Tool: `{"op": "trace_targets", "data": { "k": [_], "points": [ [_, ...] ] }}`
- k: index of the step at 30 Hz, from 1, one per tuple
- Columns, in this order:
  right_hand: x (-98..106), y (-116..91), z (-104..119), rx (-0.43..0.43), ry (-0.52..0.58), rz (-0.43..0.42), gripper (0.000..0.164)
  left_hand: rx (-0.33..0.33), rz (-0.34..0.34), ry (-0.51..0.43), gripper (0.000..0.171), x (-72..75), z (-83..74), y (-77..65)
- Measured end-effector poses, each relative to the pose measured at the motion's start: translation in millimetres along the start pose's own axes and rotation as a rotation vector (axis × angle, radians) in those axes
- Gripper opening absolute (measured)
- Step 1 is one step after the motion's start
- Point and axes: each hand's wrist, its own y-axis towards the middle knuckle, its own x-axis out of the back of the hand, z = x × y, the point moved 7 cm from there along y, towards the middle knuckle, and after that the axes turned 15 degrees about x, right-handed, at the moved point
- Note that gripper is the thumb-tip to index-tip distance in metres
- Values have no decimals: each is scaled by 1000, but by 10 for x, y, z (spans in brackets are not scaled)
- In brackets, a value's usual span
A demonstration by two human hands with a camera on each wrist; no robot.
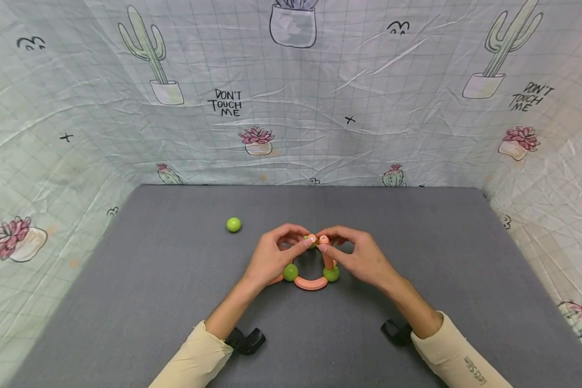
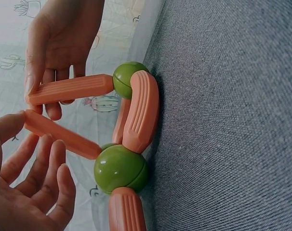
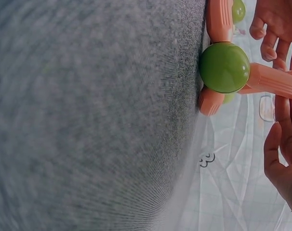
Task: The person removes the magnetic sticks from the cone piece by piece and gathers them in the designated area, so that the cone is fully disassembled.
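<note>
Several green balls and orange ribbed bars are joined into a toy structure on the grey table. A curved bar (image 1: pixel 311 284) links the left ball (image 1: pixel 290 272) and the right ball (image 1: pixel 331 274). My left hand (image 1: pixel 271 256) pinches the upper end of a tilted orange rod (image 2: pixel 64 134) between thumb and fingertips. With thumb and fingers my right hand (image 1: pixel 364 258) holds the top of another orange rod (image 1: pixel 327 256), which rises from the right ball. The two rod tops lean close together. The far part of the structure is partly hidden behind the hands.
A loose green ball (image 1: pixel 234 224) lies on the table (image 1: pixel 184 269), back left of the hands. From the left ball another orange bar (image 1: pixel 275 280) reaches out under the left hand. A patterned cloth (image 1: pixel 300 97) stands around the table's back and sides.
</note>
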Motion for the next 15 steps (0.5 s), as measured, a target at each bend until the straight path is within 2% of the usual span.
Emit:
{"op": "trace_targets", "data": {
  "k": [9,15],
  "points": [
    [60,-7,20,37,15,-9,19,17,26,4,19,-10,5,-5],
    [118,-37,8,37,10,-10,18,27,91,18,21,-46,28,-35]
  ]
}}
